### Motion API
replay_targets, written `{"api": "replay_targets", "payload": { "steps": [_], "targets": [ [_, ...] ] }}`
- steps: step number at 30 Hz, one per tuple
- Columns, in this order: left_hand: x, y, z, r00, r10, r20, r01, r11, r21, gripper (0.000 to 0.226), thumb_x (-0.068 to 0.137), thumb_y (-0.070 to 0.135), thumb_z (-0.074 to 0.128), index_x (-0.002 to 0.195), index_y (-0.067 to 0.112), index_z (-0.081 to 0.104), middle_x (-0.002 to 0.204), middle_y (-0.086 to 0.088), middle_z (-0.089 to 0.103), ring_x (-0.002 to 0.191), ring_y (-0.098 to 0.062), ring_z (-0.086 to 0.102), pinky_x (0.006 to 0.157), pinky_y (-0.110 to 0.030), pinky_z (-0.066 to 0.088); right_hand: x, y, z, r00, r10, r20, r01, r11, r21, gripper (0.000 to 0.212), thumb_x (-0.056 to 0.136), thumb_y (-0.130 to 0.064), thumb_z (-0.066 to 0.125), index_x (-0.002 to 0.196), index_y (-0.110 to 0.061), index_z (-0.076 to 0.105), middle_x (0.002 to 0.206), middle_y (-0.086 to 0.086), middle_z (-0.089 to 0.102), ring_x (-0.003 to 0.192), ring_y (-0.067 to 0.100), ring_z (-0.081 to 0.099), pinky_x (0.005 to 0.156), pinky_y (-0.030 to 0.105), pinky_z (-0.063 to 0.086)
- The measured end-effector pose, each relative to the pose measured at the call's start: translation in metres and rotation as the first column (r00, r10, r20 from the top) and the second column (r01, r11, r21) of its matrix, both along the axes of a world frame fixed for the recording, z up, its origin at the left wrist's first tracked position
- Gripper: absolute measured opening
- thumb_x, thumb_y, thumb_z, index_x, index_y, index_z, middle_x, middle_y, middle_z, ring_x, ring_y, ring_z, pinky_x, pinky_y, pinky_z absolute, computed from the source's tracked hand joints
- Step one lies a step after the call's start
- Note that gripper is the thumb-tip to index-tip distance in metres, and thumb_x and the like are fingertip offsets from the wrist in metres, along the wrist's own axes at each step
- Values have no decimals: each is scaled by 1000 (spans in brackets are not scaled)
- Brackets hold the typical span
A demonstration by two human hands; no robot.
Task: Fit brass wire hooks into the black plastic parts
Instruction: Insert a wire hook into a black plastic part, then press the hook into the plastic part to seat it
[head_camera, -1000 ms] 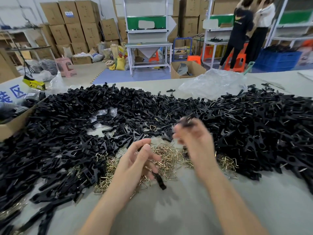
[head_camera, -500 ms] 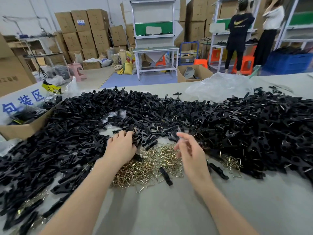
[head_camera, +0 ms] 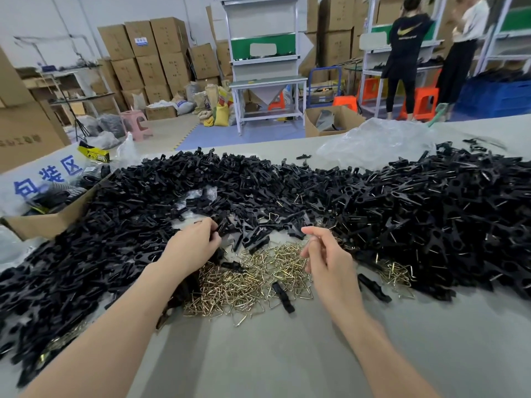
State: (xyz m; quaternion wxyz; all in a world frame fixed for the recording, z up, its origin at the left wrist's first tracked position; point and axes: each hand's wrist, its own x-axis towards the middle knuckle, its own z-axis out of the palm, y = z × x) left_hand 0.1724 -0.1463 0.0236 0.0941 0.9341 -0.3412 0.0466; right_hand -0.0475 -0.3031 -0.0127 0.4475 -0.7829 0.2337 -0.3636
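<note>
Grey tabletop [head_camera: 287, 354] heaped with black plastic parts [head_camera: 402, 211], brass wire hooks [head_camera: 247, 282] nearer; left hand [head_camera: 191, 249] pinching parts, right hand [head_camera: 327, 262] loosely curled above hooks, hold unclear.

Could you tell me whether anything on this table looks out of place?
Only slightly: one loose black plastic part lies in the pile of brass wire hooks, and a second black part sits alone on the grey table, away from the main black heap.

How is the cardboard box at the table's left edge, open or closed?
Open: the cardboard box has an uncovered top, and the dark items inside it show above its wall.
</note>
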Motion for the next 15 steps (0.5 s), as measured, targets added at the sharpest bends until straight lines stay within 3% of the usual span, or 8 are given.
{"api": "replay_targets", "payload": {
  "steps": [3,5,7,9,12,13,15],
  "targets": [
    [1,5,1,1000,-16,-25,16,1000,-20,32,105,32,45,131,18,56,126,-1,65,107,-21,65,88,-38,54,0,0,0,1000,-8,-14,7,1000,-8,31,106,-29,40,105,-58,52,84,-19,67,60,9,62,65,39,56],
    [3,7,0,999,-18,-51,13,996,-85,31,105,30,45,131,17,57,112,-1,68,87,-16,66,73,-33,52,0,0,0,1000,-13,-20,13,1000,-5,29,106,-29,41,108,-55,54,84,-19,67,59,10,62,65,40,56],
    [5,8,-1,996,-4,-90,-12,985,-171,30,106,28,44,130,17,59,96,2,65,64,-8,55,57,-27,41,-1,0,0,1000,-16,-23,16,1000,7,27,106,-28,41,110,-51,55,83,-18,67,59,11,62,65,42,56],
    [7,9,-2,991,-4,-131,-26,974,-227,31,107,27,44,131,17,59,107,1,66,70,-10,54,64,-27,41,0,-1,-1,999,-19,-28,19,1000,15,26,106,-26,42,112,-46,57,82,-18,67,59,11,62,66,42,56],
    [9,11,-2,981,-48,-187,-10,954,-299,28,106,26,48,130,19,61,126,1,64,100,-15,60,83,-24,43,0,0,-1,999,-20,-46,20,1000,12,26,107,-25,42,114,-44,58,82,-19,67,60,11,63,67,42,55],
    [10,12,-3,977,-66,-203,-4,945,-326,27,106,25,48,129,19,61,125,2,64,101,-13,61,81,-20,43,-1,0,-1,998,-20,-51,20,1000,12,26,107,-26,41,113,-44,58,82,-19,67,59,11,63,66,42,56],
    [13,13,-5,970,-77,-230,-13,930,-367,27,106,25,46,129,22,61,119,2,66,80,-6,62,64,-15,42,-1,1,-1,998,-20,-56,21,1000,17,26,107,-26,41,112,-46,57,82,-20,67,58,12,63,65,42,56]
  ]
}}
